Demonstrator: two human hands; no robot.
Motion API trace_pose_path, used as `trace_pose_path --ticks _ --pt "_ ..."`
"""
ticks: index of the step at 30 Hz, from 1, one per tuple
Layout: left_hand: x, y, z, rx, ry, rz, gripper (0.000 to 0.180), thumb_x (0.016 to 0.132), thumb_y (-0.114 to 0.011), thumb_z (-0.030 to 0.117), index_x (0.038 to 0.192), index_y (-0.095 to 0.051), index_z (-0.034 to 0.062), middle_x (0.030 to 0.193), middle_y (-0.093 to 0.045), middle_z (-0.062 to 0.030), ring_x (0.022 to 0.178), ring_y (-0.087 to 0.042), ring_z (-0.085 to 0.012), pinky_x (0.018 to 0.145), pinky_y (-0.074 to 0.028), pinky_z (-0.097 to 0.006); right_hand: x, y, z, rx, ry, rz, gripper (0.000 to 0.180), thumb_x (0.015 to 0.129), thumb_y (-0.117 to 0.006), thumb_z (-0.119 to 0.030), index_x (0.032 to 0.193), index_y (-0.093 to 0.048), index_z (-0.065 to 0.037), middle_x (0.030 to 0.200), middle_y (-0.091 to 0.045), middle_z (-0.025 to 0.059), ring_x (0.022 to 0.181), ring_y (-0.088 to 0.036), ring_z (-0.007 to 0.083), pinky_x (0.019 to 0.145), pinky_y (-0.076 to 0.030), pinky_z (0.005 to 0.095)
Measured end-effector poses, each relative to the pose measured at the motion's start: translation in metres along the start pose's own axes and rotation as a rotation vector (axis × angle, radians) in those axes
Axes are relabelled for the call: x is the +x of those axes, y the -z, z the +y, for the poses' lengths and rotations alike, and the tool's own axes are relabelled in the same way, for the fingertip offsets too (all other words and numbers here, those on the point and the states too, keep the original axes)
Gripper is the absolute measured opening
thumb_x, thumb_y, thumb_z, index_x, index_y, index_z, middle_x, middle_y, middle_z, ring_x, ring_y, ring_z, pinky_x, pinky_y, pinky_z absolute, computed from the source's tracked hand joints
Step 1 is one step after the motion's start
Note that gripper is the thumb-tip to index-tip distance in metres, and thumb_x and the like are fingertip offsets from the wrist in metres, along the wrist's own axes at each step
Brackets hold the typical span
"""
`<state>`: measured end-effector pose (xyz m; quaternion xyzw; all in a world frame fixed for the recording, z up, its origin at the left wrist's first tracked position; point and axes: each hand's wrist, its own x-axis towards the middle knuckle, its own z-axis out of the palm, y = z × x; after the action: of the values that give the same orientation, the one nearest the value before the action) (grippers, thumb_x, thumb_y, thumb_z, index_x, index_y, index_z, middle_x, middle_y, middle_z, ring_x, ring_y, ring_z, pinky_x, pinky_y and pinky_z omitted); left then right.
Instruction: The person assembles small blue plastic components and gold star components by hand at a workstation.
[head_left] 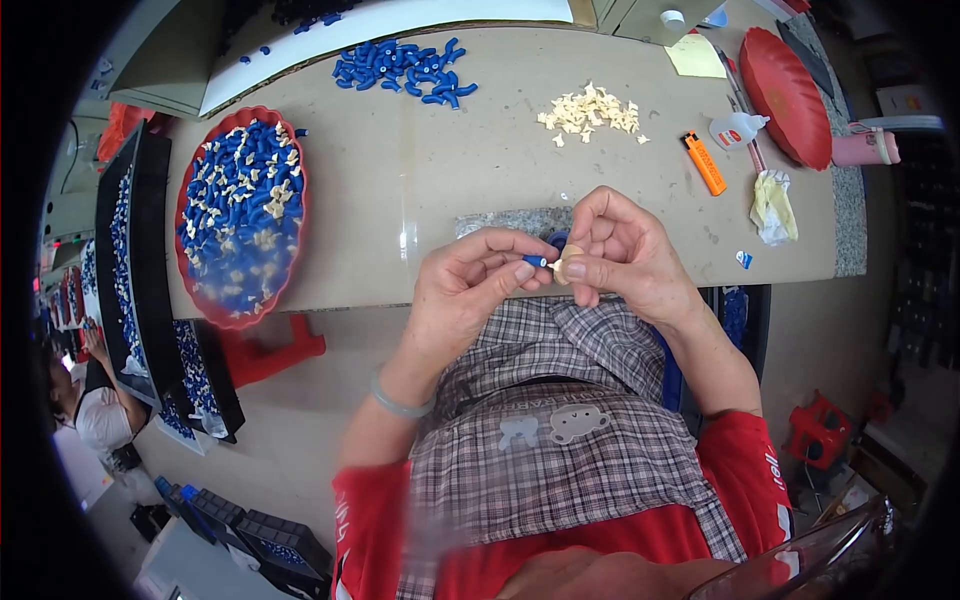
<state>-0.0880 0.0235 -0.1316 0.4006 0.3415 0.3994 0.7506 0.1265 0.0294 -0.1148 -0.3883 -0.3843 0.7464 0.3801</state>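
Blue piece [535, 261] pinched in my left hand [470, 290], cream piece [562, 266] pinched in my right hand [625, 255], ends facing to mate, near the desk [420, 190] front edge.

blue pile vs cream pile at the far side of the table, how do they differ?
The blue pile holds blue, curved tube-like pieces; the cream pile holds pale, smaller, chip-like bits. The blue pile lies far left, near the white board; the cream pile lies further right, near the orange lighter. The blue pile spreads wider. Both lie loose on the table, untouched by either hand.
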Motion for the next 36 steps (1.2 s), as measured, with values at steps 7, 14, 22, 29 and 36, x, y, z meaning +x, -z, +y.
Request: trace_pose_path --ticks 7,14,22,29,36 --pt "0.0 0.0 -0.004 -0.012 -0.019 -0.023 0.019 0.096 -0.059 -0.001 0.114 -0.063 -0.0065 0.108 -0.068 -0.0122 0.097 -0.067 -0.0162 0.088 -0.058 -0.031 0.001 0.001 0.002 -0.015 0.008 -0.029 0.023 0.09 -0.069 0.0 0.104 -0.051 -0.004 0.08 -0.066 0.0051 0.064 -0.063 0.0076 0.054 -0.052 0.0199" --pt "-0.002 -0.007 -0.005 0.149 -0.138 0.051 0.016 0.093 -0.062 -0.002 0.108 -0.066 -0.004 0.104 -0.07 -0.0119 0.093 -0.069 -0.0179 0.082 -0.059 -0.03 -0.002 -0.004 0.004 -0.095 -0.006 0.034 0.024 0.09 -0.069 0.001 0.104 -0.051 -0.004 0.078 -0.064 0.0045 0.063 -0.063 0.0077 0.054 -0.052 0.0202" --pt "0.002 -0.01 -0.008 0.795 -0.539 0.145 0.017 0.084 -0.066 -0.008 0.1 -0.07 -0.0012 0.094 -0.072 -0.0147 0.081 -0.072 -0.0243 0.07 -0.06 -0.03 -0.002 -0.008 0.009 -0.052 -0.031 0.11 0.028 0.089 -0.069 0.0 0.105 -0.048 -0.005 0.079 -0.065 0.0062 0.059 -0.064 0.0098 0.049 -0.049 0.0197" --pt "0.003 -0.01 -0.009 0.858 -0.573 0.151 0.017 0.084 -0.066 -0.008 0.099 -0.07 -0.0008 0.094 -0.072 -0.0143 0.079 -0.072 -0.0234 0.069 -0.059 -0.03 -0.004 -0.008 0.01 -0.054 -0.021 0.13 0.027 0.089 -0.068 0.001 0.105 -0.047 -0.006 0.079 -0.066 0.0071 0.058 -0.064 0.0102 0.048 -0.048 0.0199" --pt "-0.008 0.003 0.017 0.875 -0.507 0.222 0.017 0.084 -0.066 -0.007 0.099 -0.07 -0.0003 0.094 -0.072 -0.0134 0.079 -0.071 -0.0238 0.07 -0.058 -0.031 0.006 -0.004 -0.003 -0.239 -0.015 0.111 0.015 0.091 -0.066 -0.001 0.102 -0.055 -0.002 0.078 -0.066 0.004 0.063 -0.063 0.0083 0.054 -0.05 0.0214"
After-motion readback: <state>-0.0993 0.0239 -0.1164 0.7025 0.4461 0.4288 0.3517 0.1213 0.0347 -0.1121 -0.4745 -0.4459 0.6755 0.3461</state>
